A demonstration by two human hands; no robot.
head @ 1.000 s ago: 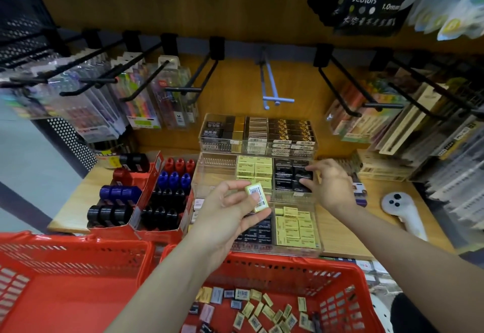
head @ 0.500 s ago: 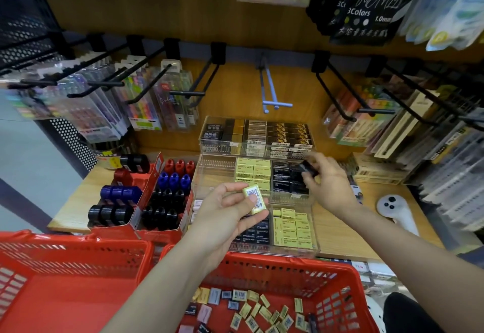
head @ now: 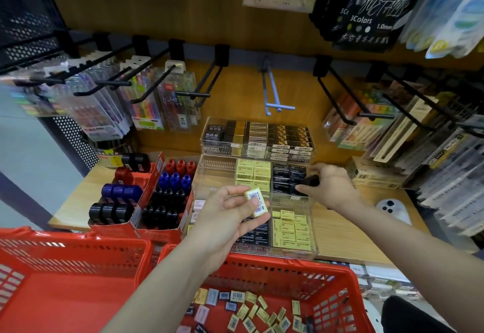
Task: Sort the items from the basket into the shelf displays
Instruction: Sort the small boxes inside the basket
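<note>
My left hand (head: 230, 215) pinches a small yellow eraser (head: 258, 202) with a barcode, held above the clear display trays (head: 209, 173). My right hand (head: 330, 186) holds a small black eraser (head: 311, 181) at the right edge of the middle tray, beside its rows of black erasers (head: 288, 175). Yellow erasers (head: 252, 173) fill the compartment next to them. The near tray also holds yellow erasers (head: 290, 230). A red basket (head: 340, 304) below contains several loose yellow, pink and blue erasers (head: 251, 309).
A second red basket (head: 65, 275) sits at the lower left. Red cartons of red, blue and black sharpeners (head: 157, 196) stand left of the trays. Black hooks with pen packs (head: 146, 97) hang above; a white controller (head: 392, 209) lies on the shelf at right.
My right hand lifted a black eraser out of the middle tray's black rows and drew back slightly. My left hand kept holding the yellow eraser in about the same place.
</note>
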